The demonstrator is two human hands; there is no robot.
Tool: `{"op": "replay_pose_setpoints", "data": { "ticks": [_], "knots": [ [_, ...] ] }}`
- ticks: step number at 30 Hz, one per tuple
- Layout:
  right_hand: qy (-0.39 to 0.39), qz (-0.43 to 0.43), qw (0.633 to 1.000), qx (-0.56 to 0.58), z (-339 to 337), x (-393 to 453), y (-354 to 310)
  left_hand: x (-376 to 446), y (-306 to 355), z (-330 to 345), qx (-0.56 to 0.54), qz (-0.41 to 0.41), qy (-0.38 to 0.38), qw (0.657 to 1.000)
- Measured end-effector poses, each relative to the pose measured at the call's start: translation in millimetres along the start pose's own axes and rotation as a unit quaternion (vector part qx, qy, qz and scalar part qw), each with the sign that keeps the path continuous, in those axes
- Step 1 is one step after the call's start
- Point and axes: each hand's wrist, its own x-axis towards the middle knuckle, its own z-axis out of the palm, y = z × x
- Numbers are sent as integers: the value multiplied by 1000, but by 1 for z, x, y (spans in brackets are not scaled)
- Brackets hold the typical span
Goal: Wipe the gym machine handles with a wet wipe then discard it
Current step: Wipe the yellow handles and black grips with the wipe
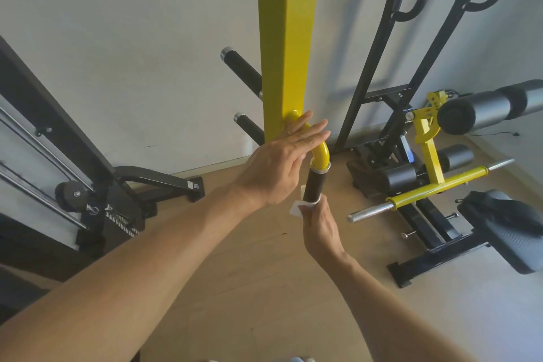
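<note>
Two bare forearms reach forward over a pale wood floor [235, 288]. The right hand [320, 229] pinches a white, crumpled wipe [296, 209] round the lower end of a black, matte cylindrical grip [315, 185], thumb and fingers curled about it. Just above the grip sits a chrome collar, then a glossy yellow curved tube [321, 153] joining a square yellow post [286, 38]. The left hand [282, 164] lies flat against that tube above the grip, fingers straight and together, holding nothing. Left of the post, two more black grips [242, 66] jut out. Right of the grip stands a bench [499, 229] with grey foam rollers.
</note>
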Motion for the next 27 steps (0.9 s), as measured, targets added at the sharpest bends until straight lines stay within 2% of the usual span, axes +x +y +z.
{"op": "replay_pose_setpoints", "data": {
  "ticks": [2, 4, 7, 9, 12, 18, 23, 27],
  "knots": [
    [-17, 27, 999, -14, 0, 0, 6, 2, 0, 0, 6, 1, -4, 1000],
    [25, -23, 999, 11, -11, 7, -9, 3, 1, 0, 8, 1, -4, 1000],
    [84, -75, 987, 112, -25, 22, -28, 3, 2, 3, 4, -4, 5, 1000],
    [63, -72, 991, 95, -17, 18, -18, 4, 2, 4, 0, -8, 8, 1000],
    [-3, -6, 1000, 8, 0, 8, 8, 7, 2, 3, 3, -11, 7, 1000],
    [57, -63, 990, 115, -22, 28, -22, 6, 5, 6, -14, -15, 10, 1000],
    [-50, 27, 998, 34, -10, 7, 10, 8, 5, 7, -20, -27, 11, 999],
    [28, -72, 990, 118, -32, 28, -31, 7, 8, 8, -23, -34, 15, 999]
  ]
}}
